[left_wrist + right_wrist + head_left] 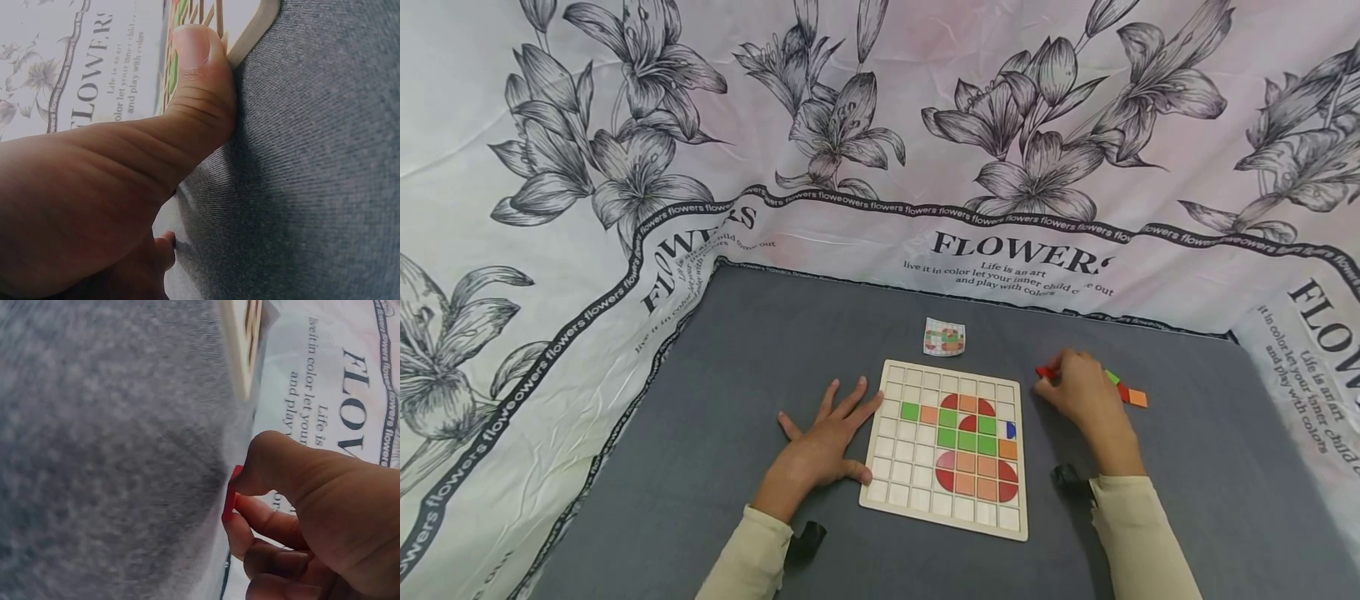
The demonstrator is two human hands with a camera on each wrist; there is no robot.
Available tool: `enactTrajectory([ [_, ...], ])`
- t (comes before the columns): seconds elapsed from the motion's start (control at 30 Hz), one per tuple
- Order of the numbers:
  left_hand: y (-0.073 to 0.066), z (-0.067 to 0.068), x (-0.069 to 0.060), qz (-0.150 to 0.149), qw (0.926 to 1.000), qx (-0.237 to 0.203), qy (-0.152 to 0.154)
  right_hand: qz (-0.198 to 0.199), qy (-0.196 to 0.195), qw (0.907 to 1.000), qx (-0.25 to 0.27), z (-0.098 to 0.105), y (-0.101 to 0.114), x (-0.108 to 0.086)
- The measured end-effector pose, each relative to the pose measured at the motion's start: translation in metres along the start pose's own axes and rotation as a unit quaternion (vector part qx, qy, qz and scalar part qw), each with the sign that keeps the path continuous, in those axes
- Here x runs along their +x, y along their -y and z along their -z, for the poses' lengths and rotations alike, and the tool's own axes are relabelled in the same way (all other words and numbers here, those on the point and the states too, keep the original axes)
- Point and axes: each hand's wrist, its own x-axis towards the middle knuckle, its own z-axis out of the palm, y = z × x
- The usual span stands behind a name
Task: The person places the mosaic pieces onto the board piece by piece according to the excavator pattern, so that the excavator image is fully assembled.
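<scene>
A wooden grid board [901, 452] lies on the grey cloth, with green, orange, red and blue-and-white tiles set in some of its squares. My left hand [822, 450] has its fingers spread beside the board's left side. The left thumb [194, 69] rests on the board's edge in the left wrist view. To the right of the board, my right hand [1084, 402] pinches a small red tile [230, 497] between thumb and fingers. Past that hand lie a green tile [1112, 377], a red tile [1123, 392] and an orange tile [1138, 399]; others may be hidden behind it.
A small printed card [944, 337] with a coloured grid pattern lies beyond the board. Grey cloth [715, 375] covers the surface. Behind and to the sides hangs a white curtain [880, 242] with printed flowers and lettering.
</scene>
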Motion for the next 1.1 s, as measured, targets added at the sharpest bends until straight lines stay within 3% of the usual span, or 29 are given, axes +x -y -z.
enactTrajectory([
  [0.2, -0.001, 0.001, -0.001, 0.003, 1.0000, 0.000, -0.001, 0.013, 0.008, 0.9999, 0.004, 0.006, 0.012, -0.003],
  [0.43, -0.001, 0.001, -0.001, -0.001, 1.0000, 0.000, -0.007, 0.058, 0.019, 0.9981, 0.003, 0.010, 0.051, -0.016],
  [0.77, 0.000, 0.000, -0.002, 0.000, 1.0000, -0.003, -0.007, 0.134, 0.015, 0.9907, 0.016, -0.010, 0.113, -0.032],
  [0.97, 0.001, 0.000, -0.001, -0.001, 1.0000, -0.004, -0.006, 0.199, 0.013, 0.9800, -0.004, -0.026, 0.146, -0.037],
  [1.1, 0.001, 0.000, -0.001, -0.004, 1.0000, -0.001, -0.005, 0.220, 0.028, 0.9751, -0.014, -0.036, 0.164, -0.038],
])
